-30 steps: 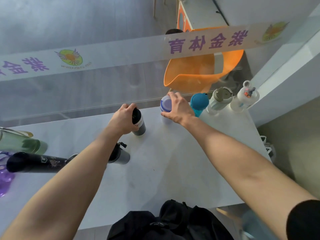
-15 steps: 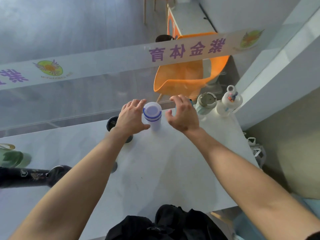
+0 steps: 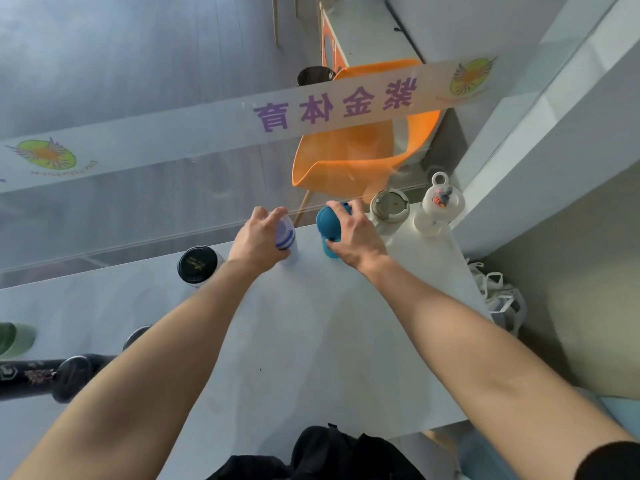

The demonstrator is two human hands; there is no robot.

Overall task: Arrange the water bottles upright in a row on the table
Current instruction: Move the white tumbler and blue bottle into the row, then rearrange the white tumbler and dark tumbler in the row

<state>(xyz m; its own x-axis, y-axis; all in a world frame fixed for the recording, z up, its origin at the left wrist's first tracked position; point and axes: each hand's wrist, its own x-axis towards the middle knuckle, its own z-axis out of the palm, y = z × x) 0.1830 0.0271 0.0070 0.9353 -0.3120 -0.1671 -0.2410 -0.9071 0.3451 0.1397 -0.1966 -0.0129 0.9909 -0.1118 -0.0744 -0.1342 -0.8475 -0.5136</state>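
Observation:
Several bottles stand upright along the far edge of the white table (image 3: 311, 341). My left hand (image 3: 258, 239) grips the white bottle with blue rings (image 3: 285, 233). My right hand (image 3: 353, 233) wraps the teal bottle (image 3: 327, 223) just right of it. Further right stand a grey-lidded bottle (image 3: 389, 209) and a clear bottle with a loop cap (image 3: 438, 209). A black-lidded bottle (image 3: 197, 265) stands left of my left hand. At the left, a long black bottle (image 3: 38, 375) lies on its side, and a green bottle (image 3: 14, 337) sits at the frame's edge.
A glass partition with a printed band (image 3: 207, 133) rises right behind the table's far edge, an orange chair (image 3: 349, 157) beyond it. A white wall ledge (image 3: 519, 168) borders the right end. A black bag (image 3: 322, 452) sits at the near edge. A small dark bottle (image 3: 136, 336) shows beside my left forearm.
My left hand closed on the white blue-ringed bottle and my right hand moved right onto the teal bottle. The black-lidded bottle stands free to the left.

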